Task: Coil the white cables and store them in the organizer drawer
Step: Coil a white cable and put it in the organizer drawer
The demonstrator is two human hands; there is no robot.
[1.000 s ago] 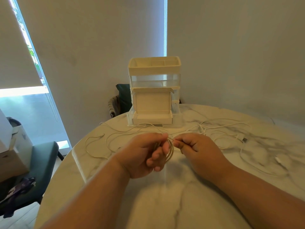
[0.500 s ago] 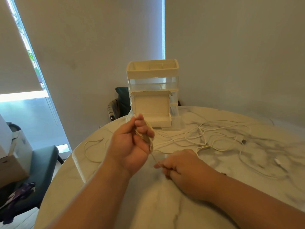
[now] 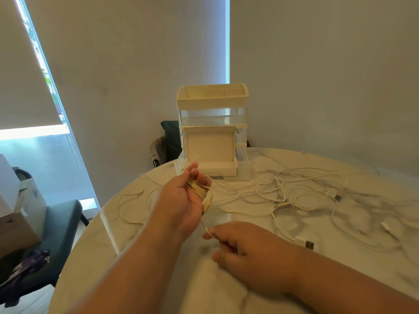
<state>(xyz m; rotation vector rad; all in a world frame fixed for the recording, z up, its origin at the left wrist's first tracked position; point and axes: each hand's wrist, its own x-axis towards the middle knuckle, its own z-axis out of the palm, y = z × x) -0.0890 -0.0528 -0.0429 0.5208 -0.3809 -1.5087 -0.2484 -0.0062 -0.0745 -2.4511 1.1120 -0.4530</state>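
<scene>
My left hand [image 3: 181,200] is raised above the marble table [image 3: 158,279] and grips a small coil of white cable [image 3: 200,191] in its palm. A strand of that cable runs down from the coil to my right hand [image 3: 244,248], which pinches it low over the table. Several loose white cables [image 3: 278,196] lie tangled across the table to the right, one ending in a USB plug [image 3: 305,243]. The cream organizer [image 3: 212,123] stands at the table's far edge with its bottom drawer [image 3: 215,167] pulled open.
A dark chair [image 3: 61,223] stands left of the table, with cardboard boxes [image 3: 15,200] beyond it. Another USB plug [image 3: 338,197] lies at the right. One thin cable loop [image 3: 129,202] lies near the table's left edge.
My left hand has lifted with the coil and turned palm up. My right hand has drawn back toward me and lower, pulling a strand out from the coil.
</scene>
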